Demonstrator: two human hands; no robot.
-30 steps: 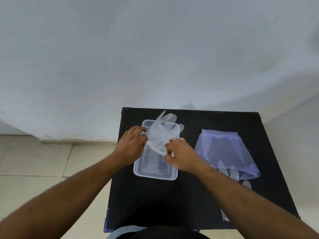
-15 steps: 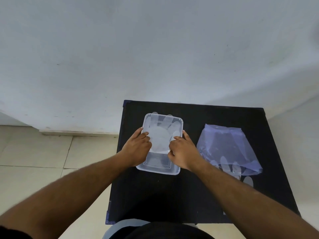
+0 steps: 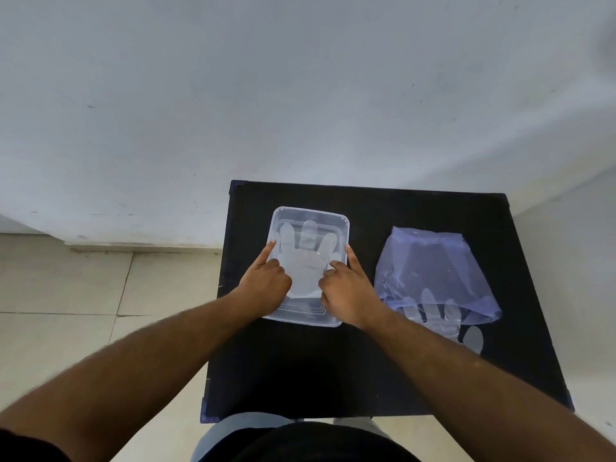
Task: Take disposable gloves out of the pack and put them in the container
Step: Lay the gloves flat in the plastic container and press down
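A clear plastic container [image 3: 310,212] stands on the left half of the black table [image 3: 300,368]. A translucent disposable glove [image 3: 305,261] lies flat inside it, fingers pointing away from me. My left hand [image 3: 266,285] rests on the glove's left edge and my right hand [image 3: 346,291] on its right edge. Both index fingers stretch along the container's sides, while the other fingers curl onto the glove. The bluish plastic pack [image 3: 430,268] lies to the right, with more gloves [image 3: 433,316] poking out of its near opening.
The small table stands against a pale wall, with tiled floor [image 3: 100,295] to its left. The table's near edge is close to my body. A strip of bare black surface separates the container from the pack.
The glove was held up over the container a second ago. Both hands have lowered it, and it now lies spread flat inside.
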